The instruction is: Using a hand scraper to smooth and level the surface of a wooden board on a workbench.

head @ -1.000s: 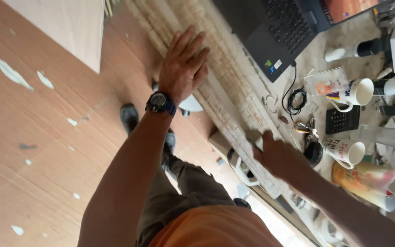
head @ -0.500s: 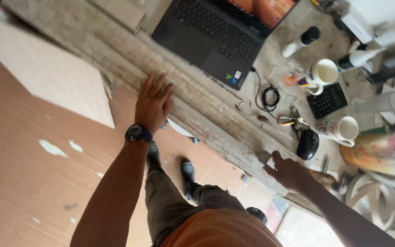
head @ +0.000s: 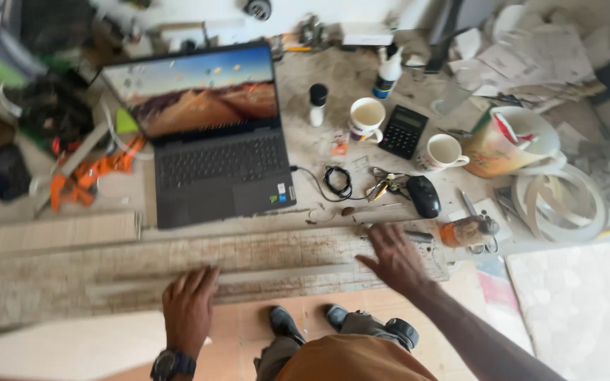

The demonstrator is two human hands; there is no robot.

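Both palms flat on the long worn wooden plank [head: 248, 264] at the bench's near edge — left hand [head: 189, 308] at 7 o'clock, right hand [head: 395, 259] at 4, fingers spread, gripping nothing. Even pressure from both should keep it from skewing. Beyond — open laptop [head: 206, 134] at 11, mugs [head: 367, 116], calculator [head: 402, 131] on a dusty, cluttered workbench [head: 333, 77]

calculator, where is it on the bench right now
In the head view the black calculator lies flat toward the right of the bench, between two white mugs and right of the open laptop.
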